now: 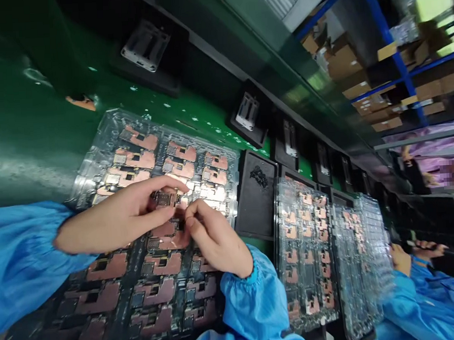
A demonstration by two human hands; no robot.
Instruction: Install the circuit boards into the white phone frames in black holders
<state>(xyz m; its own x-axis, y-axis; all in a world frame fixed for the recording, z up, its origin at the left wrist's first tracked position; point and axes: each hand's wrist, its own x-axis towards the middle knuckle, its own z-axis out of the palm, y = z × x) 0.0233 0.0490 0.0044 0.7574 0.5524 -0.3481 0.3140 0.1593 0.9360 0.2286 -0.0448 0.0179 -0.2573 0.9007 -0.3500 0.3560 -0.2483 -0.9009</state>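
Observation:
My left hand [115, 219] reaches in from the left in a blue sleeve, thumb and fingers pinched on a small dark component [163, 198]. My right hand [211, 237] meets it from the right, fingers curled and pinching the same small part. Both hands hover over a black tray [115, 297] holding several copper-coloured circuit pieces. Just beyond the hands lies a clear plastic tray [96, 146] with more of these pieces.
A small black tray [257, 196] with dark bits sits right of the hands, then clear stacked trays [305, 247] of parts. Black fixtures [146, 47] stand along the green belt. A co-worker's hands [425, 253] and blue sleeve are at far right; shelves of boxes behind.

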